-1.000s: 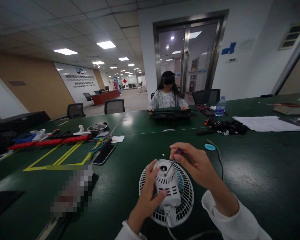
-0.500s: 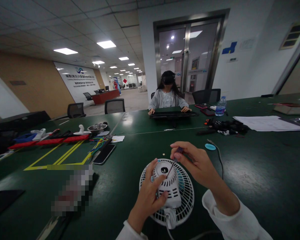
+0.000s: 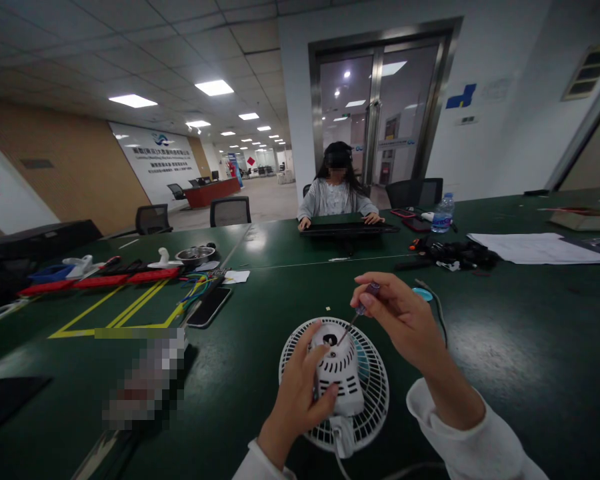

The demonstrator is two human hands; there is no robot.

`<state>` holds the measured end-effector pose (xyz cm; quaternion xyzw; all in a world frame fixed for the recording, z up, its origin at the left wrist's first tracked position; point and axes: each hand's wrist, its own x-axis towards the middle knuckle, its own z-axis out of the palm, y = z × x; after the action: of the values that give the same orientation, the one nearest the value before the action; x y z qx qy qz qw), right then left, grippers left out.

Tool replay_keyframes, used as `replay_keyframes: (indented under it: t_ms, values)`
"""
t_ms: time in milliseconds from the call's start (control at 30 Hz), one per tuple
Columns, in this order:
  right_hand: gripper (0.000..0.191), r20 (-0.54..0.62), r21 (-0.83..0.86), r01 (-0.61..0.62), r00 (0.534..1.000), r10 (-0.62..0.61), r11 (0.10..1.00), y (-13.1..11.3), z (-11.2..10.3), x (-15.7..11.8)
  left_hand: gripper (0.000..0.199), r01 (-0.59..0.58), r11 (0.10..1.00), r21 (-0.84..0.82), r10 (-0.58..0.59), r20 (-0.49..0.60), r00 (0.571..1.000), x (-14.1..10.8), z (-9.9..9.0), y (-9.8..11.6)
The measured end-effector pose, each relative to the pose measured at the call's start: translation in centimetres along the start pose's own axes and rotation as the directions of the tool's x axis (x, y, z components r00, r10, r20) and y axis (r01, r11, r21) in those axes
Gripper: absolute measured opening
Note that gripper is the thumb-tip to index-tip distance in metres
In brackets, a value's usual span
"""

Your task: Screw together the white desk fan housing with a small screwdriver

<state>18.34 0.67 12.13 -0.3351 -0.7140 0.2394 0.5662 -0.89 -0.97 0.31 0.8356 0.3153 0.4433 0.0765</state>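
Observation:
A small white fan [image 3: 350, 393] lies grille-down on the green table in front of me, its motor housing facing up. My left hand [image 3: 295, 390] grips the housing from the left, thumb on the vented lower part and fingers around the top. A screwdriver [image 3: 373, 290] with a purple translucent handle is pinched in my right hand [image 3: 405, 323]. Its thin shaft slants down left, the tip at the top of the housing near the dark round opening. Whether the tip sits in a screw I cannot tell. A cord runs from the fan's base toward me.
Left of the fan lie a phone [image 3: 210, 307], coloured wires [image 3: 193, 293] and a metal bowl [image 3: 195, 254]. A blue disc [image 3: 423, 294] and grey cable are beyond my right hand. Across the table a person [image 3: 337, 193] sits at a dark flat panel [image 3: 347, 229]. A water bottle [image 3: 443, 213] stands right.
My right hand has shifted right, tilting the screwdriver more. The tip has moved slightly up the housing. My left index finger has shifted a little; the fan stays in place.

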Motion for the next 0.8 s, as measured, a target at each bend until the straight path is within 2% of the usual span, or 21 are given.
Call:
replay_keyframes:
  t_ms: [400,800]
  values:
    - [0.019,0.109,-0.032,0.067,0.992,-0.063,0.997,0.16,0.30,-0.26,0.052,0.062,0.994,-0.090,-0.061,0.013,0.998,-0.12,0.53,-0.16]
    - [0.021,0.160,-0.096,0.092,0.984,-0.076,0.991,0.20,0.32,-0.26,0.052,0.051,0.995,-0.089,-0.051,0.006,0.999,-0.13,0.44,-0.18]
